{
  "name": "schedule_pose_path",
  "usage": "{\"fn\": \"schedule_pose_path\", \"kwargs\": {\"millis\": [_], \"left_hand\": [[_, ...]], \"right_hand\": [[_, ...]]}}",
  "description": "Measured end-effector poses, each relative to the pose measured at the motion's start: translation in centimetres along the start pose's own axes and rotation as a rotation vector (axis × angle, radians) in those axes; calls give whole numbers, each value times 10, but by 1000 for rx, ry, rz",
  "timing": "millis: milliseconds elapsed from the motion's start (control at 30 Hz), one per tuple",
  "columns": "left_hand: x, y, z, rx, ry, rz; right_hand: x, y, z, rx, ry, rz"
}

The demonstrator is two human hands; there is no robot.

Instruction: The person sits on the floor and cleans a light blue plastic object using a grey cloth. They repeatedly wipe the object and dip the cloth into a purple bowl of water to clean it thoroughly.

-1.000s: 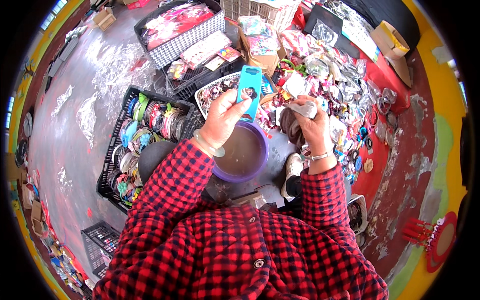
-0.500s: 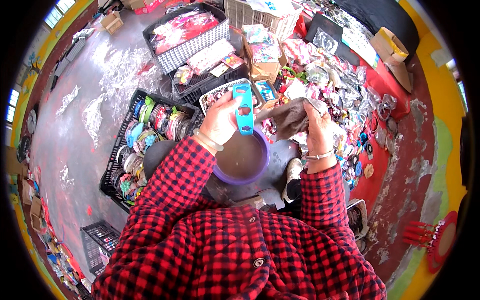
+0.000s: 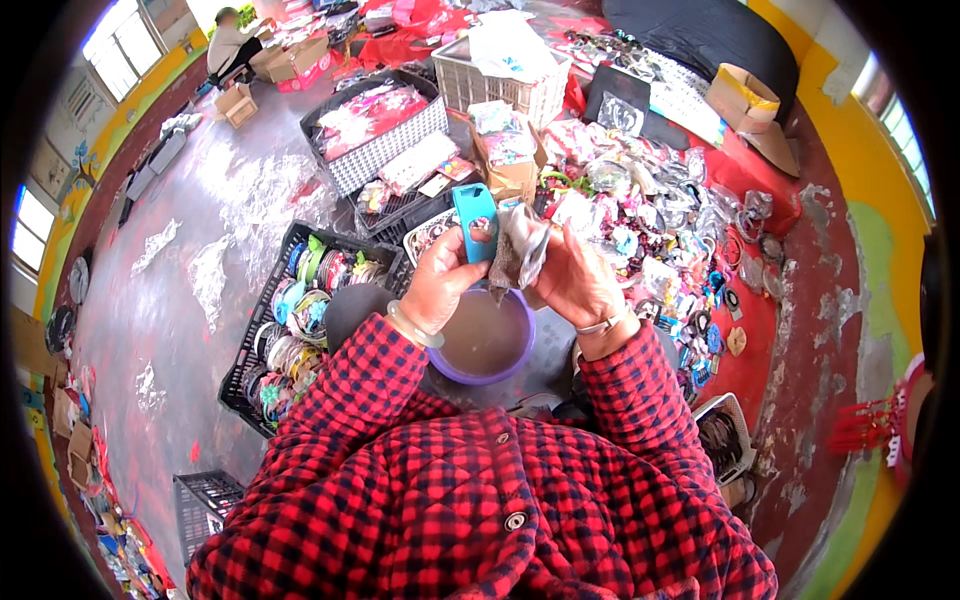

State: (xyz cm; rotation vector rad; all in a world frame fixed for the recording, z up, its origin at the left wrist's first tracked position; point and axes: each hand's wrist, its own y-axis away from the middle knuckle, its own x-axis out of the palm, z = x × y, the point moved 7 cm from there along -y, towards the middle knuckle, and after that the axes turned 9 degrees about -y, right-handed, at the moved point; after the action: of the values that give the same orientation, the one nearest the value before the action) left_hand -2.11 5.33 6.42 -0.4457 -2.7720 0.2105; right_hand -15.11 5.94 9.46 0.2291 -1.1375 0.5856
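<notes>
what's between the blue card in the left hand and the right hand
In the head view, a crumpled grey cloth sits between the blue card held by the left hand and the right hand, which grips it.

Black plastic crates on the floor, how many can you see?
3: one long black plastic crate of bangles left of the left hand, one farther off holding pink packets, one at lower left. Others may be hidden.
</notes>
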Motion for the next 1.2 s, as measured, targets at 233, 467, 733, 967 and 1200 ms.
{"fn": "schedule_pose_path", "kwargs": {"millis": [233,467,733,967,1200], "left_hand": [[39,42,-30,133,-38,185],[35,72,-49,199,-234,183],[41,97,-78,319,-590,180],[50,89,-55,278,-533,183],[47,80,-54,94,-301,45]], "right_hand": [[19,37,-11,-170,213,-252],[61,50,-12,-126,194,36],[66,44,-31,-166,445,-58],[64,50,-37,-356,322,-112],[47,56,-20,-586,462,-116]]}}
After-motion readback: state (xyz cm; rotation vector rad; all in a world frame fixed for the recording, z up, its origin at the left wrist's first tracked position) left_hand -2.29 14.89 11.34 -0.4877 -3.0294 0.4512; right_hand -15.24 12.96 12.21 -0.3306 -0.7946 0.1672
